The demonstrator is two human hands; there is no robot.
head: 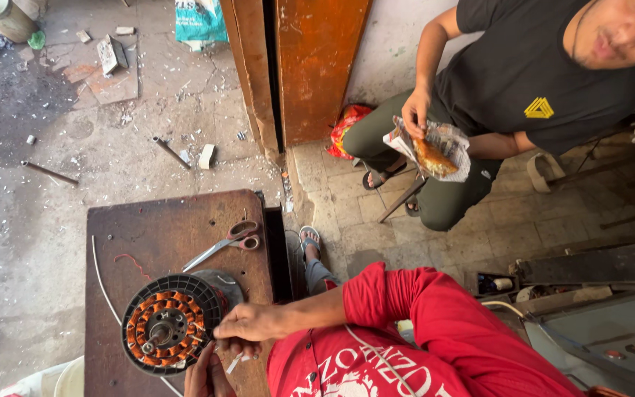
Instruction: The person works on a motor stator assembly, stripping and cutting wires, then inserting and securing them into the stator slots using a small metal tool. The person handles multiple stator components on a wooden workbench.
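Right hand (253,323) of the wearer, red-sleeved, rests with curled fingers on the 3 o'clock rim of a round motor stator (168,324) — black slotted ring, copper windings around a metal hub. Whether those fingers pinch anything cannot be told. Left hand (207,375) comes up from the bottom edge at the stator's 5 o'clock, fingers closed on a thin pale strip (234,362), its lower part cut off by the frame.

One stator sits at the near end of a dark brown table (148,228), close to the table's front edge. At its 1 o'clock lies one pair of scissors (225,244) with reddish handles, well apart from it; the tabletop between and to 11 o'clock is bare save a red thread (132,262). One white wire (101,283) curves along the left edge.

Beyond the table's right edge, a second person in black (523,81) sits at 2 o'clock — holding food in paper (435,153).
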